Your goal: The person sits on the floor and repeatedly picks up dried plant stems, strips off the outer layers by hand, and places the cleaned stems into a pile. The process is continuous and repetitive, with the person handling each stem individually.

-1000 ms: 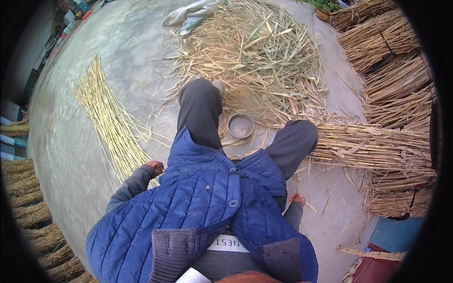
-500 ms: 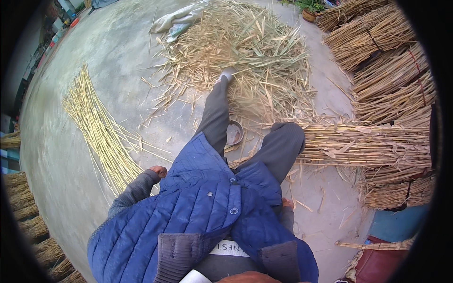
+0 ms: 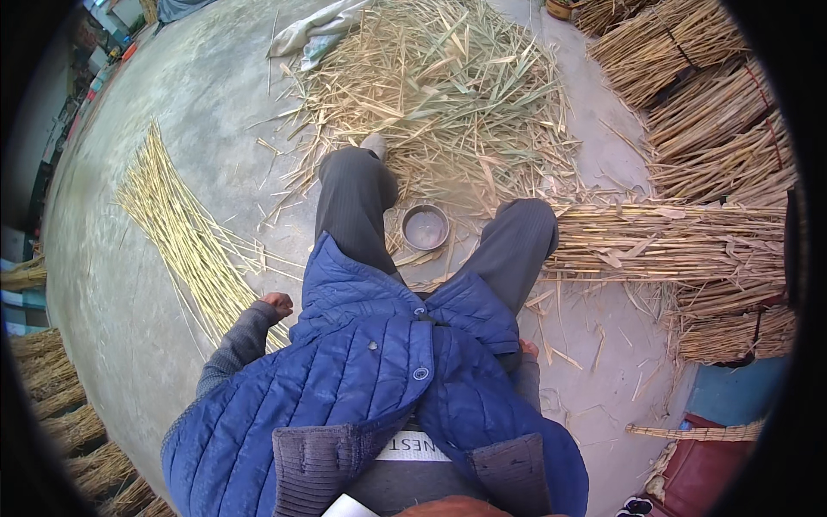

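My left hand (image 3: 277, 303) hangs beside my left hip, its fingers loosely curled with nothing visible in them. It is nearest the lower end of a fanned-out spread of pale yellow stalks (image 3: 185, 241) on the concrete; I see no clear grip on them. Of my right hand (image 3: 528, 348), only a small part shows past the edge of my blue vest, and its fingers are mostly hidden. A round metal bowl (image 3: 425, 227) sits on the floor between my knees. Beyond it lies a wide heap of dry husks and leaves (image 3: 448, 86).
A thick bundle of reddish-brown stalks (image 3: 663, 246) lies by my right knee. Tied bundles (image 3: 715, 129) are stacked along the right, with more bundles (image 3: 65, 396) at the left edge. A pale sack (image 3: 314, 30) touches the heap. A dark red object (image 3: 702, 470) is at lower right.
My left leg has drawn back from the husk heap and its knee is now bent up. The bowl shows in full. My left hand has shifted slightly left and away from my body.
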### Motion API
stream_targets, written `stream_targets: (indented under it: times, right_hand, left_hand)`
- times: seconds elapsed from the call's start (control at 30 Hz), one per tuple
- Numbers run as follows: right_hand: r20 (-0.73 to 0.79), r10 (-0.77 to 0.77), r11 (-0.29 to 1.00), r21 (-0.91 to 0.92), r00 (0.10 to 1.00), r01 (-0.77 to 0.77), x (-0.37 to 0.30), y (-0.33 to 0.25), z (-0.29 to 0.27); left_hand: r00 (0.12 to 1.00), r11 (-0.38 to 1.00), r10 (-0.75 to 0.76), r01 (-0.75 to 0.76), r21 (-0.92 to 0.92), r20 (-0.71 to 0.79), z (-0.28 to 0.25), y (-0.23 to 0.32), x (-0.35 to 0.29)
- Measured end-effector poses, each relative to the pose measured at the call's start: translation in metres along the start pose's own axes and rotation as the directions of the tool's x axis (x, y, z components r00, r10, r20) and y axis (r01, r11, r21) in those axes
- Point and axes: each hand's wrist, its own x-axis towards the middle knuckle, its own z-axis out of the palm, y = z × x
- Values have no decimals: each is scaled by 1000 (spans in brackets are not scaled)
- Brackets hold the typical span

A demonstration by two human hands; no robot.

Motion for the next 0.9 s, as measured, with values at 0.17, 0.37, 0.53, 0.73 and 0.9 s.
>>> stream_targets:
  times: [0.17,0.37,0.53,0.73,0.9]
  right_hand:
    - [-273,23,998,-55,962,-39,-23,5,9]
    - [-323,111,986,-80,940,-144,-37,-61,33]
    - [-305,161,972,-116,938,-204,-19,-94,48]
    - [-319,176,957,-165,931,-238,1,-128,73]
    - [-320,189,955,-161,929,-250,0,-158,98]
  left_hand:
    - [988,998,-43,51,47,-151,-94,30,0]
    - [742,994,66,6,105,-667,-253,135,19]
    - [713,903,430,-336,268,-554,-271,286,145]
    - [733,667,664,-669,329,146,-77,361,341]
    - [659,507,628,-749,426,413,48,344,395]
